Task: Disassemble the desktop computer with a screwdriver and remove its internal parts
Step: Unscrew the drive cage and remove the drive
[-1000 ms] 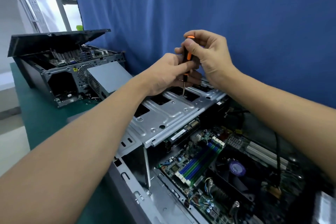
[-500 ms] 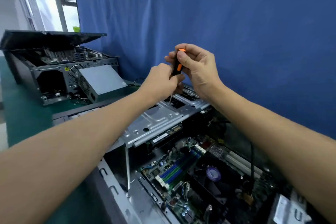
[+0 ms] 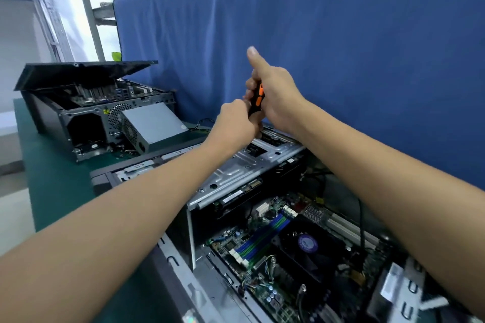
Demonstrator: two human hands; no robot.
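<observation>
An open desktop computer [image 3: 183, 294] lies in front of me with its motherboard [image 3: 252, 249], black CPU fan [image 3: 307, 246] and silver drive cage [image 3: 236, 170] exposed. A black and orange screwdriver [image 3: 258, 98] stands upright over the far end of the cage; its tip is hidden behind my left hand. My right hand [image 3: 275, 94] wraps the handle, with one finger pointing up. My left hand [image 3: 236, 123] is closed around the lower part of the screwdriver, just above the cage.
A second opened computer [image 3: 86, 110] with a raised lid and a loose grey power supply [image 3: 152, 128] sits at the back left on the green table [image 3: 52, 178]. A blue curtain [image 3: 341, 47] hangs close behind. Black cables [image 3: 362, 217] run inside the case.
My right hand has shifted its hold on the handle and one finger now sticks straight up. Both hands stay at the same spot over the drive cage. The camera view tilted up.
</observation>
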